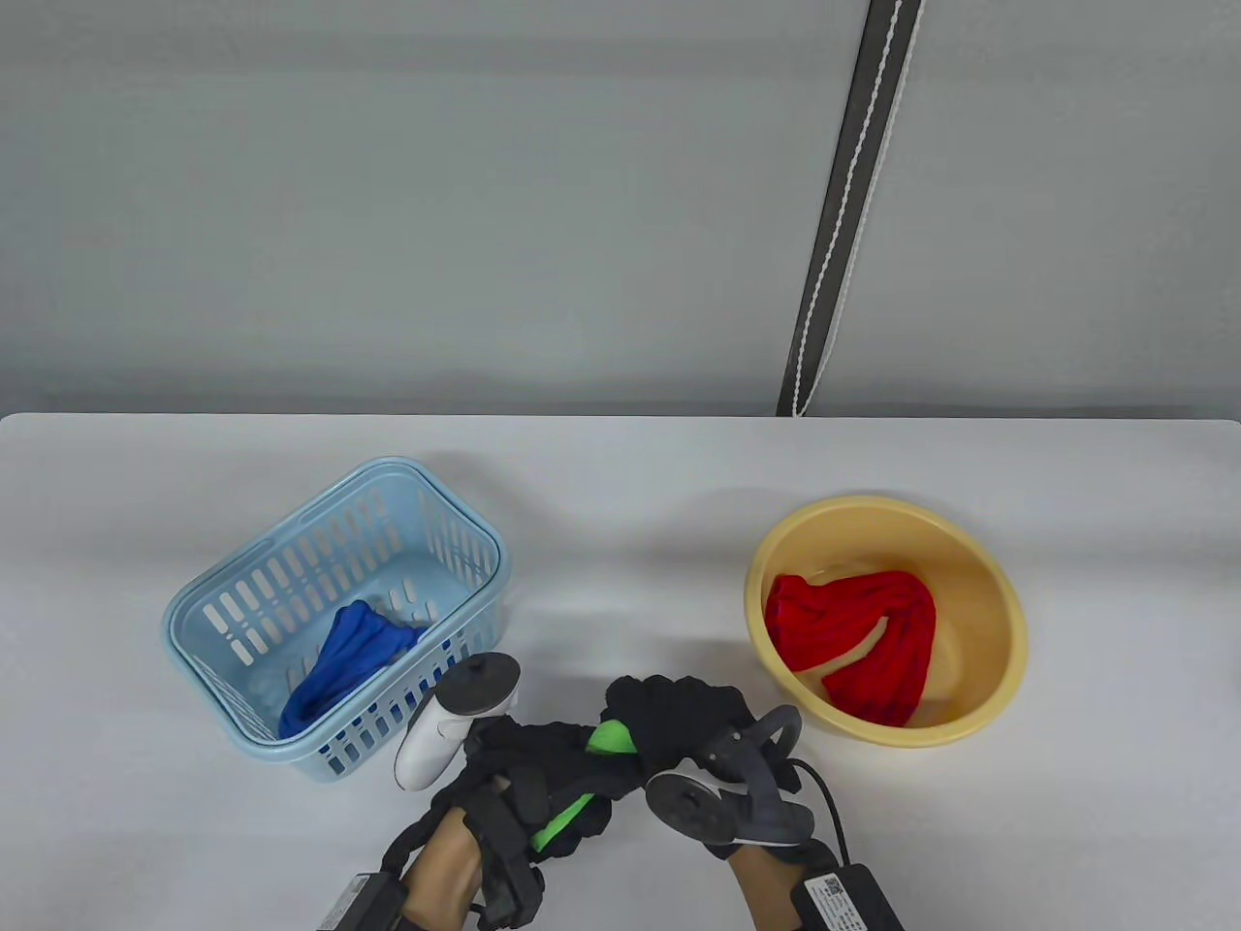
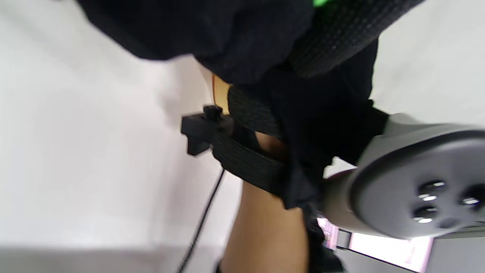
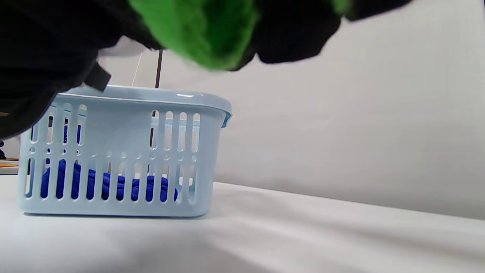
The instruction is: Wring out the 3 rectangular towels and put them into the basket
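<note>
Both hands grip a green towel [image 1: 611, 739] between them near the table's front edge, above the surface. My left hand [image 1: 528, 776] is wrapped round its lower end, where more green cloth [image 1: 564, 824] pokes out. My right hand [image 1: 679, 718] grips the upper end; the green towel [image 3: 197, 30] fills the top of the right wrist view. A blue towel [image 1: 349, 659] lies in the light blue basket [image 1: 242, 572] at left, also showing through the basket [image 3: 125, 113] slats. A red towel [image 1: 863, 630] lies in the yellow basin [image 1: 999, 601] at right.
The white table [image 1: 620, 504] runs to a grey wall behind. A dark strip with a white cord [image 1: 843, 213] hangs on the wall at the right. In the left wrist view the right hand's grey tracker [image 2: 416, 185] sits close by.
</note>
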`<action>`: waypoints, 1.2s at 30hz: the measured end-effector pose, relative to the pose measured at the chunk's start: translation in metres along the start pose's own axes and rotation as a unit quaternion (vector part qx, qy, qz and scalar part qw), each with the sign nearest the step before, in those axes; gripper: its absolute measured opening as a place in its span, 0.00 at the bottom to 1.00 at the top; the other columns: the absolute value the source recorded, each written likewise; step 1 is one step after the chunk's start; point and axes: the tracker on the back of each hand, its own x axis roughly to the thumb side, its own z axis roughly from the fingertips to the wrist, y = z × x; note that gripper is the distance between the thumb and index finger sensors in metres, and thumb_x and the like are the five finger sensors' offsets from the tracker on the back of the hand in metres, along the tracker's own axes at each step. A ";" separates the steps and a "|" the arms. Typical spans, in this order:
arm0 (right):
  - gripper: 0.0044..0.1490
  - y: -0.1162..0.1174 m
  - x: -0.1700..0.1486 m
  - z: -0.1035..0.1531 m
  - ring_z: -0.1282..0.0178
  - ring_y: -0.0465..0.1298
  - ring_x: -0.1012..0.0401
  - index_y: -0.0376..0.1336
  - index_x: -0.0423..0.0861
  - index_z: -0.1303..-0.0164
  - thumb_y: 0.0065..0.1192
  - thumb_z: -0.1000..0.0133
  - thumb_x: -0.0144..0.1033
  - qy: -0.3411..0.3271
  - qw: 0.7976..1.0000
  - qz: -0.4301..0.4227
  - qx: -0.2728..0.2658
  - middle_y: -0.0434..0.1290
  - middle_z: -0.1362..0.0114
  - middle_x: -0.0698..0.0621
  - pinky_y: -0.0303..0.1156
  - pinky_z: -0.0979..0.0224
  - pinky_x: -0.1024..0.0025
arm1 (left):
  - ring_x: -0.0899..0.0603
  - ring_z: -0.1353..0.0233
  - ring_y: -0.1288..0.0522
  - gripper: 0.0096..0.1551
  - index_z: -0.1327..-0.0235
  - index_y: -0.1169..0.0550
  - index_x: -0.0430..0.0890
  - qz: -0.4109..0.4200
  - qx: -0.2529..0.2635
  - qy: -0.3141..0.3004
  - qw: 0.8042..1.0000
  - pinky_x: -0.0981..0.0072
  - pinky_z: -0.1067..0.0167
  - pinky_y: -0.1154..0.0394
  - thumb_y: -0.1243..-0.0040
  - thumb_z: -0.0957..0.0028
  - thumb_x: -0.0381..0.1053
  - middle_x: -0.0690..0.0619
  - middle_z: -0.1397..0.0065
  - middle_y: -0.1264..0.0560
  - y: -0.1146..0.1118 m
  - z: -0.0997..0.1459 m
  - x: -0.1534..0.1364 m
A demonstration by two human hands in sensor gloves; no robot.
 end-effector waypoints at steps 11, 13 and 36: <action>0.27 -0.009 -0.001 0.004 0.72 0.79 0.56 0.62 0.44 0.40 0.60 0.39 0.49 -0.016 0.998 0.003 -0.055 0.79 0.58 0.49 0.76 0.68 0.60 | 0.50 0.85 0.19 0.20 0.59 0.18 0.44 0.133 -0.102 -0.057 0.984 0.61 0.89 0.19 0.38 0.38 0.63 0.57 0.74 0.14 -0.013 -0.014 -0.009; 0.27 -0.010 -0.001 0.004 0.72 0.79 0.56 0.61 0.43 0.39 0.60 0.39 0.49 -0.019 0.998 0.004 -0.061 0.78 0.58 0.49 0.76 0.68 0.60 | 0.50 0.85 0.19 0.20 0.60 0.18 0.44 0.149 -0.115 -0.067 0.980 0.61 0.89 0.19 0.38 0.38 0.62 0.57 0.74 0.14 -0.016 -0.015 -0.009; 0.51 0.002 0.001 0.005 0.32 0.80 0.47 0.56 0.53 0.21 0.82 0.52 0.50 0.042 0.990 0.080 0.105 0.73 0.25 0.45 0.76 0.37 0.42 | 0.41 0.61 0.14 0.36 0.36 0.26 0.44 -0.379 0.254 0.028 0.889 0.57 0.67 0.16 0.36 0.42 0.69 0.48 0.48 0.15 -0.027 0.015 0.008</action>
